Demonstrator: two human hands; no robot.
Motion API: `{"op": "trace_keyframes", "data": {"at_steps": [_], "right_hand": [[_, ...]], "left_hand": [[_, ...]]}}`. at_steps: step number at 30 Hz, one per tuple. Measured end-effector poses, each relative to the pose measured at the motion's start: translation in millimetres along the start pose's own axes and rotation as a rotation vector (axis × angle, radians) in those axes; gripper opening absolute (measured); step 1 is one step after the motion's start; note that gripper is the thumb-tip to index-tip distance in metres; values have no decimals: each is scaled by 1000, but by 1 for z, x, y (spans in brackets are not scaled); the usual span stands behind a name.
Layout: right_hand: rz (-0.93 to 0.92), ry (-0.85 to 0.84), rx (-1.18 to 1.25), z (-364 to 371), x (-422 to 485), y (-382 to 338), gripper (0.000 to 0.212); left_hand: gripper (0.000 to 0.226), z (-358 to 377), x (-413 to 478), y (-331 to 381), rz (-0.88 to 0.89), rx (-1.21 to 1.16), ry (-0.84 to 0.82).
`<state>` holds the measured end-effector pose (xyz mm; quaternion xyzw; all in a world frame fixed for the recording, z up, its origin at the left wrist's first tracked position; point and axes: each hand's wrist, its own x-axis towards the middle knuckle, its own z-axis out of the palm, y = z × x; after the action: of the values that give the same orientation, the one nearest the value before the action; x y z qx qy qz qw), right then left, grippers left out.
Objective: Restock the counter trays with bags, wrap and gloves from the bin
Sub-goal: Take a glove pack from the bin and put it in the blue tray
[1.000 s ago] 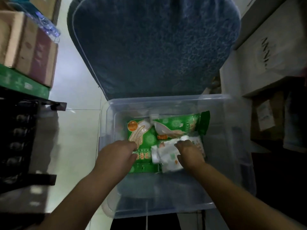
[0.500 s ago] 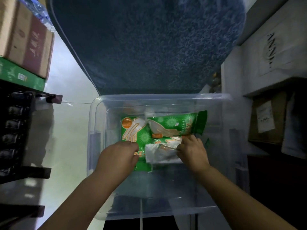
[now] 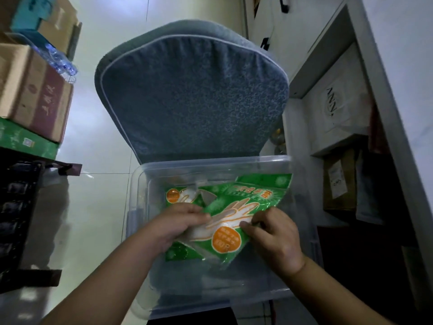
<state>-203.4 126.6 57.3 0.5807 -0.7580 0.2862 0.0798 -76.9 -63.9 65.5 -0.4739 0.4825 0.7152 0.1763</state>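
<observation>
1. Lower centre of the frame: a clear plastic bin (image 3: 210, 161), seemingly resting on the seat of a blue cushioned chair (image 3: 192, 97), probably to bring the stock up to working height.
2. Held over the middle of the bin, tilted with its top end toward the upper right: a green glove packet (image 3: 248, 202), printed with a pale hand outline and orange roundels. Kept clear of the rest, likely for carrying off to the counter trays.
3. Underneath, toward the bin's left side: a second glove packet (image 3: 173, 195) of the same print, partly covered by the held one.
4. Left hand (image 3: 171, 228): entering from the lower left, back of the hand up, fingers curled onto the packet's left edge and gripping it. Thumb hidden.
5. Right hand (image 3: 274, 240): entering from the lower right, thumb tip pressed on the packet's lower right edge, fingers folded under, pinching the film.
6. Two-handed hold judged sensible for a floppy, slippery packet: less sagging, less chance of slipping back into the bin.
7. Upper left: stacked cardboard boxes (image 3: 35, 99). Right side: shelving with a white box (image 3: 339, 109). No counter trays in view.
</observation>
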Motion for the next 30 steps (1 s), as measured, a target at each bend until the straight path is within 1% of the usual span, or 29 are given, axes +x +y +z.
{"op": "trace_keyframes", "data": {"at_steps": [1,3,4,7,9,11,13,15,16,19,20,22,24,26,28,30], "right_hand": [[-22,-21,-1,0,0,-1,4],[-18,-100,-12,7,-6,2,22],[15,-138,-19,10,-8,5,25],[147,-221,-30,25,-15,15,11],[254,-300,-31,36,-15,26,14],[333,-388,-51,51,-11,38,20],[373,-466,-86,69,-3,50,15],[387,-512,-117,89,7,62,14],[391,-525,-131,99,12,67,18],[386,-567,-191,124,17,79,40],[397,-586,-206,130,16,82,44],[444,-645,-224,139,12,86,38],[509,-712,-242,140,8,87,24],[575,-737,-237,132,4,83,18],[611,-716,-185,115,3,75,18],[607,-652,-93,90,7,63,15]], "left_hand": [[18,-4,-2,1,17,-52,27],[30,-14,-6,3,85,-107,55],[31,-20,-9,4,137,-70,83],[26,-41,-19,3,330,168,245],[23,-55,-23,1,439,314,338],[22,-70,-26,-2,492,369,417],[19,-81,-26,-7,514,355,473],[13,-88,-24,-12,495,305,486],[13,-90,-22,-14,484,274,489],[13,-94,-16,-20,477,237,491],[13,-95,-14,-21,475,235,498],[13,-98,-12,-24,473,225,519],[20,-100,-11,-25,473,240,540],[25,-100,-13,-23,479,257,543],[22,-98,-17,-16,489,271,537],[22,-96,-23,-7,509,255,517]]}}
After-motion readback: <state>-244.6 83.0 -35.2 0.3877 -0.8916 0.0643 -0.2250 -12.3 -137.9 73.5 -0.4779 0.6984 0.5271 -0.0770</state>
